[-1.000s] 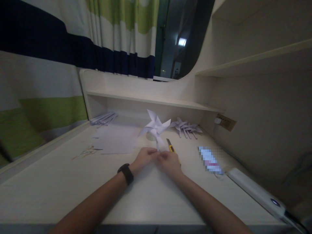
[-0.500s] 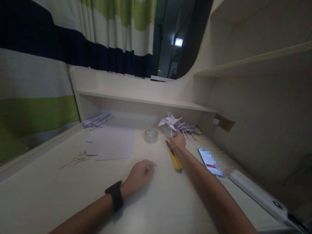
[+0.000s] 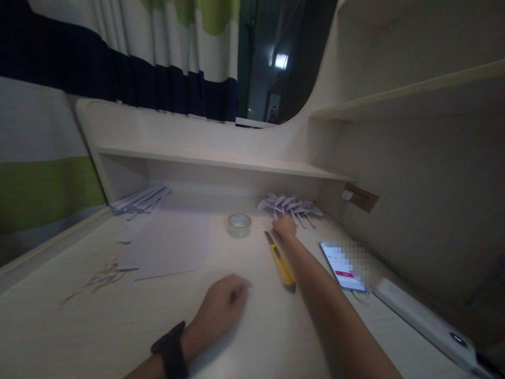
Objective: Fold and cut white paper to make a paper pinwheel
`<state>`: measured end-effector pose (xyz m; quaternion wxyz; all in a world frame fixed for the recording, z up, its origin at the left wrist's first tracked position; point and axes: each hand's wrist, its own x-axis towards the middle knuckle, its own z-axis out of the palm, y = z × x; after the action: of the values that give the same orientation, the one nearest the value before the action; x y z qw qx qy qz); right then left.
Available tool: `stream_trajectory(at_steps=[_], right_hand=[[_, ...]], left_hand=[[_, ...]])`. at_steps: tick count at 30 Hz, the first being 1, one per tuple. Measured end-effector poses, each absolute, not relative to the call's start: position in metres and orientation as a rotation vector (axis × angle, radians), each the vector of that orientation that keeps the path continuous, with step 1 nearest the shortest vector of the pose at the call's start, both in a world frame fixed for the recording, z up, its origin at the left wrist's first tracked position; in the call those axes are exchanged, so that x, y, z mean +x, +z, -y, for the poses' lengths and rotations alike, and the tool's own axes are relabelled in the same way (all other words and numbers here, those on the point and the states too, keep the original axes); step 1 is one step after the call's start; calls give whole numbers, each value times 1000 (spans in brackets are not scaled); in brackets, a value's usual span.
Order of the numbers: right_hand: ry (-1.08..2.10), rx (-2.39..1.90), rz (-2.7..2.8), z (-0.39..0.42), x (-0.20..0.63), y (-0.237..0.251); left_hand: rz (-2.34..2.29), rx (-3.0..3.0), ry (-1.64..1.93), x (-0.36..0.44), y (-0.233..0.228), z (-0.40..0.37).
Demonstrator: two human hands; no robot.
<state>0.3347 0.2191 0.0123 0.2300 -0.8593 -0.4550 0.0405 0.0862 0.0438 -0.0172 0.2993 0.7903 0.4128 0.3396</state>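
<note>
My right hand is closed around the stick of a white paper pinwheel at the back right of the desk. That pinwheel lies against several other paper pinwheels, and their blades overlap. A yellow utility knife, blade out, lies just left of my right forearm. My left hand, with a dark watch on the wrist, rests on the desk at front centre. Its fingers are curled in, and nothing shows in them. A roll of clear tape sits between the knife and the paper sheets.
Folded paper strips are piled at the back left, with thin pale sticks or strips nearer. On the right lie a lit phone and a long white device. A low shelf spans the back.
My right hand has lowered the pinwheel from upright down onto the others. My left hand stays in about the same place. The view has shifted slightly.
</note>
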Motion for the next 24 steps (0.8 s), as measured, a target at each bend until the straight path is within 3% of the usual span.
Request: stream_trajectory(at_steps=[24], right_hand=[[-85,-2320,1488,-172,333,18]], left_hand=[[-1026,2251,977,88,-17,-38]])
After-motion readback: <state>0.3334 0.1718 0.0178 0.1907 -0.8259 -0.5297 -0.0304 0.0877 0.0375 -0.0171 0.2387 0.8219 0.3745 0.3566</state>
